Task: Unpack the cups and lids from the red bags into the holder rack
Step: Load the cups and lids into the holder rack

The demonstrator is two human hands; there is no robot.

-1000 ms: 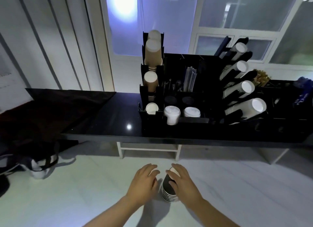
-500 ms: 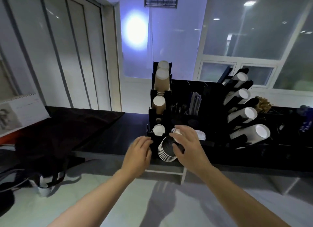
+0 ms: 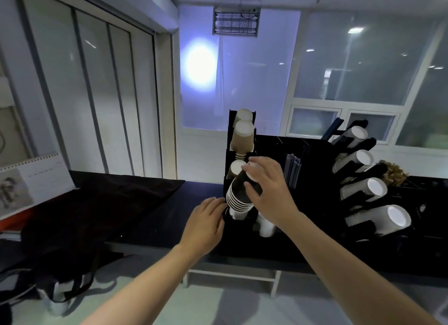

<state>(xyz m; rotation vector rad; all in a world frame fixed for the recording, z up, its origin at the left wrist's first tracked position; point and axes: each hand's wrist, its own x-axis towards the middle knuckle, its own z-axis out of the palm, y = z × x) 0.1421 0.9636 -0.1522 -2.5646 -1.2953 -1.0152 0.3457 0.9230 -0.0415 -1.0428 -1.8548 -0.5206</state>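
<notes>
1. Right hand (image 3: 269,186), fingers clamped round the tilted stack of dark paper cups (image 3: 238,195), at the black holder rack (image 3: 312,155).
2. Left hand (image 3: 206,224) at seven o'clock of the stack, fingers relaxed, tips touching the rack's front slot.
3. Rack sits on the dark desk (image 3: 169,218).

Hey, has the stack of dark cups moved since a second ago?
Yes. The stack of dark cups, gripped by the right hand, rose from below the counter edge to the holder rack.
</notes>
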